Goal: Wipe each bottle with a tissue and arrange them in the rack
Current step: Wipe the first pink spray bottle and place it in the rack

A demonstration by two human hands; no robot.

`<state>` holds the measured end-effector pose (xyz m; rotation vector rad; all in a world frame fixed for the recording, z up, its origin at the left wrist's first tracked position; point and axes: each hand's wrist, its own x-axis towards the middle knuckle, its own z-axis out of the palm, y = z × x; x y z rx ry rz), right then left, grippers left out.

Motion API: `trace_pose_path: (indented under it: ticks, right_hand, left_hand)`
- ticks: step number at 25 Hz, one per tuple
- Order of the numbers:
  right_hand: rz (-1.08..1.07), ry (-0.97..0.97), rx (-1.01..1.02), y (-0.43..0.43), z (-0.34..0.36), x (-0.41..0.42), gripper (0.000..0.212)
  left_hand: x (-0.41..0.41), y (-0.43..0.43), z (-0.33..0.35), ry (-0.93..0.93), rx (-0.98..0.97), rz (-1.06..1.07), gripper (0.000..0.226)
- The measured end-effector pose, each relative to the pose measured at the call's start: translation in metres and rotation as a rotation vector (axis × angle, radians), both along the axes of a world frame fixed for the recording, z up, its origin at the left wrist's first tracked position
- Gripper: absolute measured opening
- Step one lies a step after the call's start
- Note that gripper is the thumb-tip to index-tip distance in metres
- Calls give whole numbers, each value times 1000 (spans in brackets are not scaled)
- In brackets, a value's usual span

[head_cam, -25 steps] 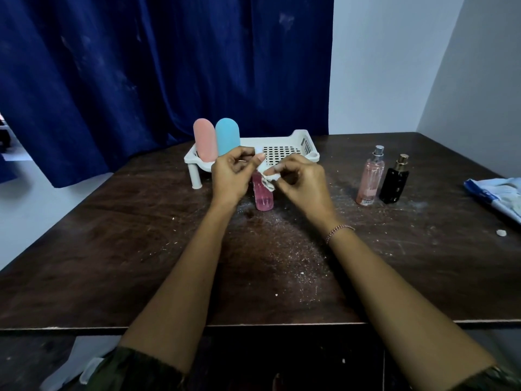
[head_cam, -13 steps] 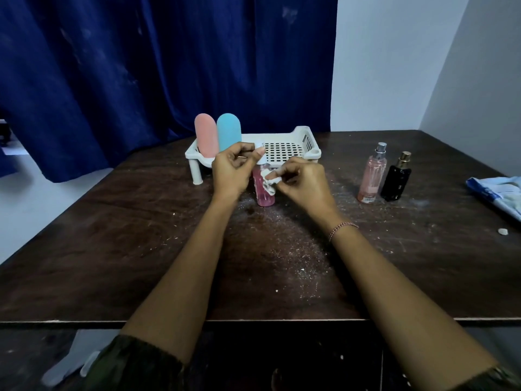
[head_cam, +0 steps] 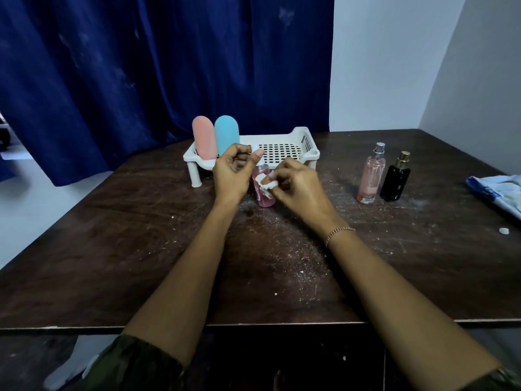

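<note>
Head view:
- Left grip (head_cam: 234,170): thumb and fingers curled, pinching white top of small clear bottle of pink liquid (head_cam: 265,198).
- Right grip (head_cam: 296,184): fingers curled, pressing crumpled white tissue (head_cam: 264,185) against bottle's side.
- Bottle roughly upright, base at dark wooden tabletop (head_cam: 141,249), just in front of white perforated plastic rack (head_cam: 282,150).
- Rack's left end holds pink capsule-shaped bottle (head_cam: 203,139) and blue capsule-shaped bottle (head_cam: 226,134), upright, touching.
- Tall pink spray bottle (head_cam: 370,173) and black spray bottle (head_cam: 394,179) stand side by side, right of rack.
</note>
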<state>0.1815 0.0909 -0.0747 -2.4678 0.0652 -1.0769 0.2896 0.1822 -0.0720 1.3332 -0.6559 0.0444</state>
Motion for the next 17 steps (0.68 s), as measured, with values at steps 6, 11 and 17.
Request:
trace_pose_path:
  ticks: [6,11,17]
  right_hand:
    - [-19,-65,-19,4,-3,3,17]
    - [0,16,-95,7,-4,3,18]
    - [-24,63,-17,8,-3,3,22]
  left_hand:
    - [-2,-3,0,-24,3,15,16]
    - [-1,-1,1,45,-34,68,17]
    - [0,-1,1,47,-32,64,17]
